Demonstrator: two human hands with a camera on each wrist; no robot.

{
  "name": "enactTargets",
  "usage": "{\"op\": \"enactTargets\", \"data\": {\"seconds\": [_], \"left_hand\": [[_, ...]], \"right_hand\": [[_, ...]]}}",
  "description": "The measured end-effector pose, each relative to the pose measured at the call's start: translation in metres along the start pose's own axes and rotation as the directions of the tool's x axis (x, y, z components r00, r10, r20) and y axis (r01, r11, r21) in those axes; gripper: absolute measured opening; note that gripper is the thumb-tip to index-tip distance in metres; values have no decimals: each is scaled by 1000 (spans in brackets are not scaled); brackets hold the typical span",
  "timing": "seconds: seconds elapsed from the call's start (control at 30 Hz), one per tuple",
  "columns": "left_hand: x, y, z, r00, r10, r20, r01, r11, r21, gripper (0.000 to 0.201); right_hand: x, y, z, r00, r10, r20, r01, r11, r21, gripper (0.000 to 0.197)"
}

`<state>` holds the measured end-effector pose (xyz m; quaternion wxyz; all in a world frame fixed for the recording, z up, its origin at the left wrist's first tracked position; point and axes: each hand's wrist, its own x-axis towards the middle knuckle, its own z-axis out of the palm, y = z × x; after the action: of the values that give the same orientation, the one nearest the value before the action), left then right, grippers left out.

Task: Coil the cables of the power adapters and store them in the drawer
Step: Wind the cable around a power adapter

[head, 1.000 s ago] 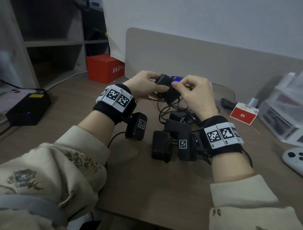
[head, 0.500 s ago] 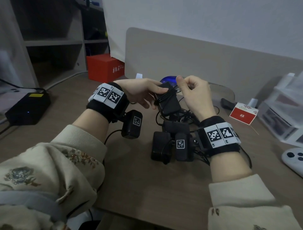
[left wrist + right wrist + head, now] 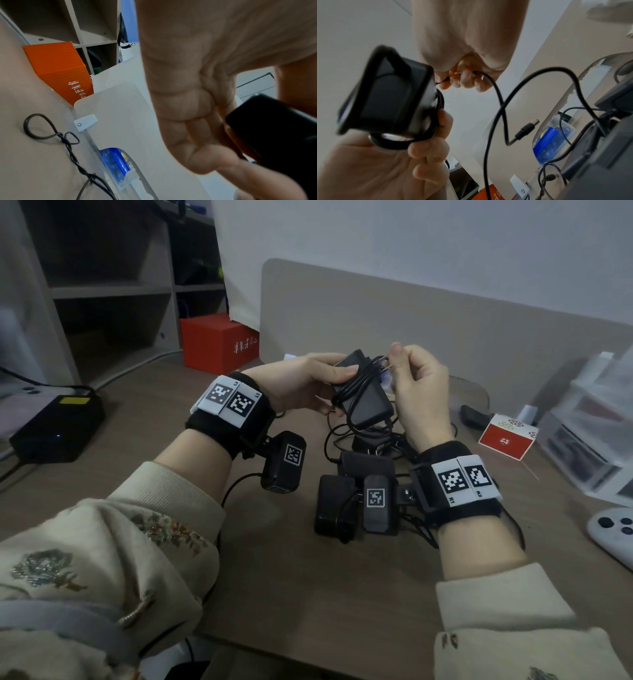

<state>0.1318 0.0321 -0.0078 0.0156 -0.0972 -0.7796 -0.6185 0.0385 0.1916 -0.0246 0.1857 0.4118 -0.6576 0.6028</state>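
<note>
Both hands (image 3: 308, 381) on one adapter (image 3: 363, 398)

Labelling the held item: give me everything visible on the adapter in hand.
The adapter is a black, matte, plastic-looking brick with rounded corners, held tilted above the desk. The left hand grips its body. Several turns of its thin black cable wrap it; the right hand pinches the cable, whose free end with a barrel plug dangles.

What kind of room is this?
Probably an office or study: a desk with a divider panel behind it, open shelves to one side, and clear plastic drawers on the desk.
</note>
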Motion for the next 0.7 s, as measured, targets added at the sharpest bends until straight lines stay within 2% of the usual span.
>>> {"op": "enactTargets", "data": {"seconds": [0.13,0.27,0.4,0.57,0.63,0.7], "left_hand": [[0,2,0,1000,-11,8,11,1000,0,18],[-1,2,-1,1000,-2,7,2,999,-36,21],[0,1,1,1000,25,4,-24,992,-127,24],[6,-1,5,998,56,-29,-61,976,-210,35],[8,-1,8,997,70,-44,-78,975,-207,43],[11,1,10,992,57,-110,-75,983,-166,49]], "right_hand": [[-1,1,-2,999,-17,-52,16,1000,-26,33],[-1,-1,-2,998,-23,-50,22,999,-31,36],[-2,-1,0,1000,-2,22,1,999,45,32],[0,-2,1,986,109,126,-125,984,124,24],[1,-2,0,972,164,166,-172,984,37,14],[0,1,1,973,191,132,-178,979,-104,30]]}}
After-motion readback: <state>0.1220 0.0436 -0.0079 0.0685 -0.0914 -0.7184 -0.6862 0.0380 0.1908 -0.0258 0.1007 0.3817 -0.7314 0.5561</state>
